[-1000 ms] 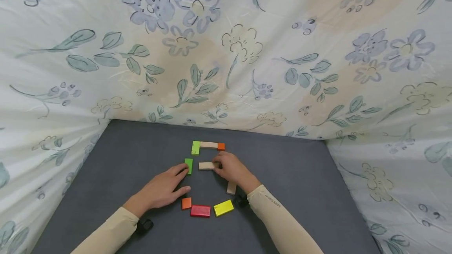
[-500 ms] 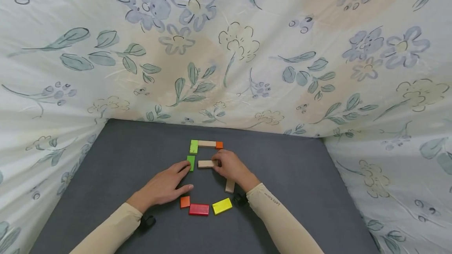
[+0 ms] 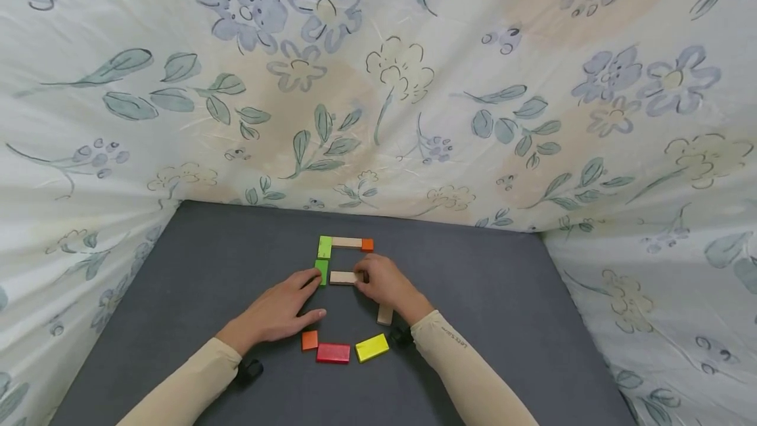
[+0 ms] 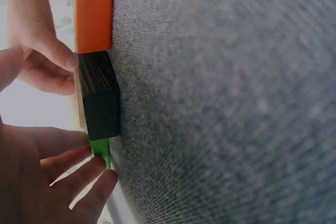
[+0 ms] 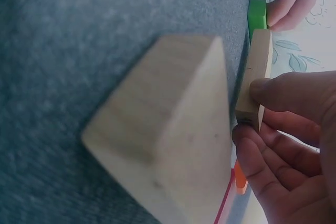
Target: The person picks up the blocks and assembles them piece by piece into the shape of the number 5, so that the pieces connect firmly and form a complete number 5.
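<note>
Plain wooden block (image 3: 342, 277): long axis roughly along the table's (image 3: 485, 294) far edge, left end just beside the darker green block (image 3: 322, 266). My right hand (image 3: 387, 284), nearer, pinches its right end; my left hand (image 3: 276, 309), fingers spread, touches the green.

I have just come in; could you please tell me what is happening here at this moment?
A person is using both hands over a dark grey surface. The left hand touches a green block, which stands end to end with a light green block. The right hand pinches a plain wooden block just beside the green one. Nearer to the person, a red block and a yellow block lie with a gap between them.
</note>
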`<move>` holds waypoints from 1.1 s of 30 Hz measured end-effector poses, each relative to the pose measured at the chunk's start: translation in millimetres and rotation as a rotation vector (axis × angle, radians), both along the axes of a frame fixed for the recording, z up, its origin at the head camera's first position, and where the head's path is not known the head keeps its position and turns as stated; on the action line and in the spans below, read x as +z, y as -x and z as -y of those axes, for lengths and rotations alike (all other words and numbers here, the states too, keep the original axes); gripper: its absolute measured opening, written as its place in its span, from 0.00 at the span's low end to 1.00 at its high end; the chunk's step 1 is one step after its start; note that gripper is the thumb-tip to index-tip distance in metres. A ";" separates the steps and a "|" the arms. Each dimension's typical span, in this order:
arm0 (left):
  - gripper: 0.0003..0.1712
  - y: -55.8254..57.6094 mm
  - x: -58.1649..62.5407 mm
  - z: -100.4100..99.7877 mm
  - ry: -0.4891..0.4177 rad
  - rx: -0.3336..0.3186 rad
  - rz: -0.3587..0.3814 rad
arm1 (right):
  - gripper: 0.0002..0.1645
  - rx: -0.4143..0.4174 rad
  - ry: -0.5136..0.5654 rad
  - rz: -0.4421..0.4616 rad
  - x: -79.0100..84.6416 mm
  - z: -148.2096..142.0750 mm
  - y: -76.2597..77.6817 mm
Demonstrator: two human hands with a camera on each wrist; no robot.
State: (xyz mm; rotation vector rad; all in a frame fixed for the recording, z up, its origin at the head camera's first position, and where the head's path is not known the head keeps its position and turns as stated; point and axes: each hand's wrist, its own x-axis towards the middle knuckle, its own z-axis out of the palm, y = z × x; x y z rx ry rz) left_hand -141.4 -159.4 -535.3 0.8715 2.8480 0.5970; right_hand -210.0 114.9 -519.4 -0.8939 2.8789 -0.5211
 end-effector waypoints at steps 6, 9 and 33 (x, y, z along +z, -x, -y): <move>0.48 -0.9 -1.6 0.3 -0.013 -0.010 0.005 | 0.13 0.026 0.014 0.002 -3.8 3.0 -4.4; 0.48 -0.5 -1.8 -0.5 -0.017 -0.012 -0.010 | 0.13 0.020 0.012 -0.004 -4.8 3.6 -4.4; 0.50 7.1 -4.6 -3.8 -0.003 -0.001 -0.021 | 0.13 0.016 0.003 -0.007 -4.8 4.2 1.2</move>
